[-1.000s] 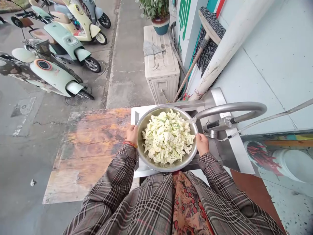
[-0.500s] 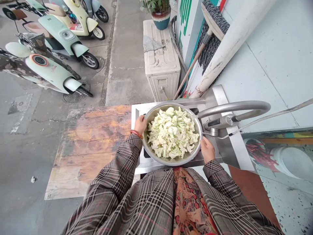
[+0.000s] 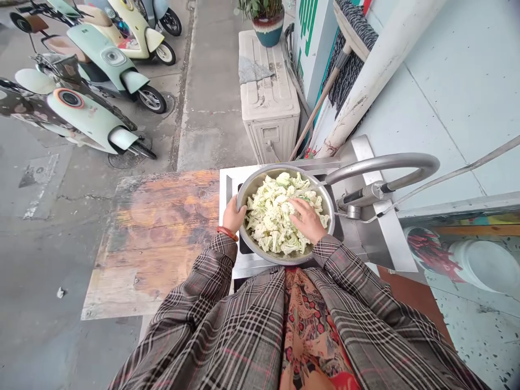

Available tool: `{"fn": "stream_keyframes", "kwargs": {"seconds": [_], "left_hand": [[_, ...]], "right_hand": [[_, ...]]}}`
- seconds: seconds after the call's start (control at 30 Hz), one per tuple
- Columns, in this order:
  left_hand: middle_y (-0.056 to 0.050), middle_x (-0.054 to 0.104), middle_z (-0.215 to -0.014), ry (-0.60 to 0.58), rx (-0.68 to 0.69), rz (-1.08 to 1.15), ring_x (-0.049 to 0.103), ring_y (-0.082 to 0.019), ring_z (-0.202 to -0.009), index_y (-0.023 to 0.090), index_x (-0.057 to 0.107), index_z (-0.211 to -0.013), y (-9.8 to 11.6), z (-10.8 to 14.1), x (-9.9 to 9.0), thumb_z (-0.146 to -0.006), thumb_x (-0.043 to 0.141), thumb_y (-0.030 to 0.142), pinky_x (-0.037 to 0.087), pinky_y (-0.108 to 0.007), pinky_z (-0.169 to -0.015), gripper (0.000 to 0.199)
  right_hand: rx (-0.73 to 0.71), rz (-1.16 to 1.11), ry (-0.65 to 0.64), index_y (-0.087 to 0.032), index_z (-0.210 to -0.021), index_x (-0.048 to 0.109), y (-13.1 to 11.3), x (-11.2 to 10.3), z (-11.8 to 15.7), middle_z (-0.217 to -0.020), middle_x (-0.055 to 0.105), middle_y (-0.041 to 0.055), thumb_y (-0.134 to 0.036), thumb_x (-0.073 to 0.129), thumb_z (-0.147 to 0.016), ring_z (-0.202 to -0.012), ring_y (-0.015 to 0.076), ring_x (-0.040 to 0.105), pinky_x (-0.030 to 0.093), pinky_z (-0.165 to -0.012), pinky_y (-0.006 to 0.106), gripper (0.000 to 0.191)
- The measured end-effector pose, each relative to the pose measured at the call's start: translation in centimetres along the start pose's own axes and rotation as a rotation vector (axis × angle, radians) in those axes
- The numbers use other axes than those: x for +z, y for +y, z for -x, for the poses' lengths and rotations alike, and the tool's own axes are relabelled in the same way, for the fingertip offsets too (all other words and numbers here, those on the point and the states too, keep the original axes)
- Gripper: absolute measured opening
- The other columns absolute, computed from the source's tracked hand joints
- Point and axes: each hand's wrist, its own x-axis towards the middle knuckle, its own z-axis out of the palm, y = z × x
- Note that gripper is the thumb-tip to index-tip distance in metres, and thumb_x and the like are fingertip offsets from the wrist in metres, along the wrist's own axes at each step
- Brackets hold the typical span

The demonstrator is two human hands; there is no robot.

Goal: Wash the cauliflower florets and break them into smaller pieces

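A wide metal basin (image 3: 260,252) heaped with cauliflower florets (image 3: 274,211) rests over the sink (image 3: 365,233). My left hand (image 3: 234,215) grips the basin's left rim, thumb on the inner side and a red bracelet at the wrist. Over the right part of the heap lies my right hand (image 3: 307,219), its fingers stretched out and apart, touching the florets. No floret is visibly gripped in it. The curved faucet (image 3: 390,161) reaches from the right toward the basin's rim.
A worn wooden board (image 3: 162,233) adjoins the sink on the left. Beyond stand a beige outdoor unit (image 3: 270,103) with a potted plant (image 3: 268,27) and a mop (image 3: 343,62). Several scooters (image 3: 91,116) are parked at the left; a white bucket (image 3: 483,262) is at the right.
My right hand has let go of the basin's right rim and moved left onto the cauliflower. My left hand stays at the left rim. The view has shifted slightly.
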Motion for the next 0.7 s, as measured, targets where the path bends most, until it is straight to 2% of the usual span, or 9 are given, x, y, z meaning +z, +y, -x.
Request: {"fn": "stream_keyframes", "kwargs": {"seconds": [0.07,0.17,0.27,0.37,0.5,0.6,0.7], "left_hand": [[-0.02,0.056,-0.131,0.02,0.032,-0.046,0.053,-0.033,-0.122,0.01,0.046,-0.138,-0.5,1.2,0.0,-0.08,0.057,0.027,0.041,-0.048,-0.105,0.062],[-0.021,0.052,-0.13,0.07,0.068,-0.124,0.05,-0.035,-0.123,0.01,0.041,-0.141,-0.8,2.8,-0.2,-0.08,0.058,0.028,0.041,-0.052,-0.104,0.066],[-0.022,0.049,-0.129,0.12,0.189,-0.215,0.048,-0.036,-0.123,0.01,0.041,-0.141,0.3,3.9,-0.3,-0.081,0.057,0.026,0.04,-0.053,-0.104,0.064],[-0.022,0.048,-0.132,0.121,0.309,-0.29,0.044,-0.036,-0.125,0.013,0.045,-0.139,2.2,4.7,0.1,-0.084,0.056,0.025,0.036,-0.055,-0.106,0.058],[-0.019,0.052,-0.132,0.13,0.382,-0.321,0.043,-0.035,-0.127,0.017,0.052,-0.133,4.2,5.1,1.0,-0.087,0.055,0.03,0.029,-0.056,-0.112,0.048],[-0.019,0.052,-0.134,0.116,0.384,-0.32,0.042,-0.035,-0.131,0.016,0.056,-0.129,4.3,5.3,1.2,-0.085,0.057,0.03,0.023,-0.057,-0.115,0.046],[-0.019,0.05,-0.139,0.123,0.317,-0.343,0.033,-0.041,-0.138,0.018,0.059,-0.126,3.8,5.4,1.2,-0.08,0.062,0.028,0.018,-0.062,-0.115,0.047]], "right_hand": [[0.059,-0.096,0.013,-0.028,-0.124,0.065,0.5,0.6,-1.0,-0.128,0.062,0.007,-0.032,0.054,-0.086,-0.111,0.0256,0.058,0.045,-0.098,0.045,0.04],[0.254,-0.329,0.121,-0.022,-0.112,0.069,1.5,0.9,-1.2,-0.109,0.069,0.0063,-0.039,0.052,-0.085,-0.086,0.02,0.061,0.052,-0.079,0.037,0.036],[0.468,-0.6,0.228,-0.019,-0.102,0.068,2.0,0.8,-0.6,-0.095,0.068,0.0043,-0.047,0.057,-0.078,-0.072,0.0162,0.057,0.05,-0.061,0.03,0.038],[0.6,-0.801,0.265,-0.02,-0.086,0.064,2.0,1.0,0.2,-0.077,0.063,0.0005,-0.046,0.061,-0.074,-0.059,0.0135,0.051,0.048,-0.052,0.028,0.029],[0.619,-0.914,0.266,-0.024,-0.073,0.057,1.8,1.4,1.0,-0.063,0.052,-0.0022,-0.041,0.062,-0.076,-0.056,0.0147,0.051,0.05,-0.051,0.029,0.018],[0.606,-0.932,0.248,-0.023,-0.078,0.058,1.6,1.5,1.4,-0.067,0.054,-0.0008,-0.042,0.064,-0.076,-0.059,0.0157,0.054,0.051,-0.052,0.03,0.02],[0.601,-0.933,0.24,-0.023,-0.082,0.059,1.4,1.6,1.7,-0.071,0.057,-0.0002,-0.042,0.065,-0.076,-0.062,0.0159,0.056,0.054,-0.056,0.032,0.021]]}}
